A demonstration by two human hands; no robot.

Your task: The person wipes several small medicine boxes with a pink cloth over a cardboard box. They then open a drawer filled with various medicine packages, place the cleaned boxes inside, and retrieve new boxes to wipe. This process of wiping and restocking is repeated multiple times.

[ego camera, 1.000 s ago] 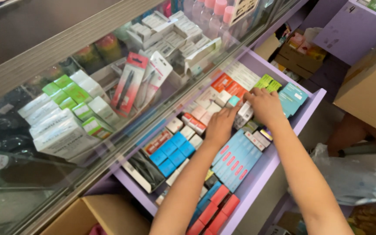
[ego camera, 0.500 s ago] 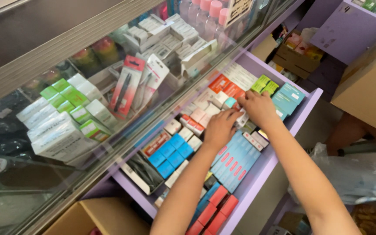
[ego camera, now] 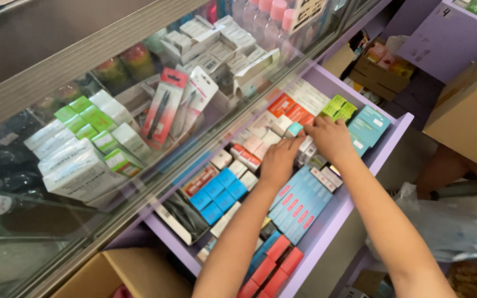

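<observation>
Near the bottom edge, red boxes [ego camera: 274,265] fill the purple drawer [ego camera: 327,226]. At centre, the left hand [ego camera: 278,160] and right hand [ego camera: 331,137] curl narrow fingers onto small white boxes [ego camera: 306,147]; whether they grip is unclear. Teal boxes [ego camera: 368,127] lie beyond.

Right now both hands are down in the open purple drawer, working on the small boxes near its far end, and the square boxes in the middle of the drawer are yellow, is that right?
Not quite. The left hand and right hand are in the open purple drawer among small boxes near its far end, but the square boxes in the middle are blue, not yellow, as the head view shows.
</observation>
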